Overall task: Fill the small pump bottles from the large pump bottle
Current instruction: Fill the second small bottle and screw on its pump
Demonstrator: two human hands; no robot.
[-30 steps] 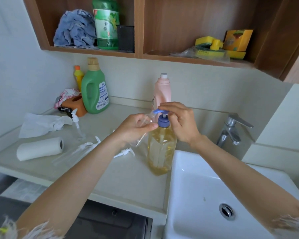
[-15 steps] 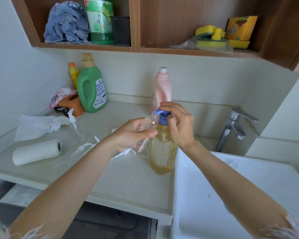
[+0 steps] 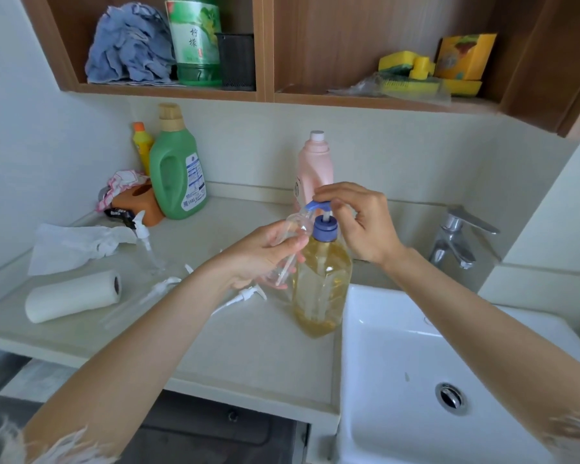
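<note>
- Pump head [image 3: 318, 206] at frame centre has risen since a half-second ago; stroke released.
- Right hand [image 3: 359, 222] fingertips rest on it, uncurled.
- Left hand [image 3: 265, 254] grip pinches small bottle [image 3: 290, 244] at the spout; filling continues.

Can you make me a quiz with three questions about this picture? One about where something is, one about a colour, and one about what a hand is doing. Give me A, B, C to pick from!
1. Where does the green jug stand?
A. in the sink
B. on the counter by the back wall
C. on the top shelf

2. What colour is the pump top on the large pump bottle?
A. blue
B. red
C. black

3. What is the left hand doing?
A. resting flat on the counter
B. turning the tap
C. holding a small clear bottle up to the pump's spout

Answers:
1. B, it stands on the counter near the wall, beside a small yellow bottle.
2. A, the pump top under the right hand fingers is blue.
3. C, its fingers wrap the small clear bottle, mouth at the spout.
</note>
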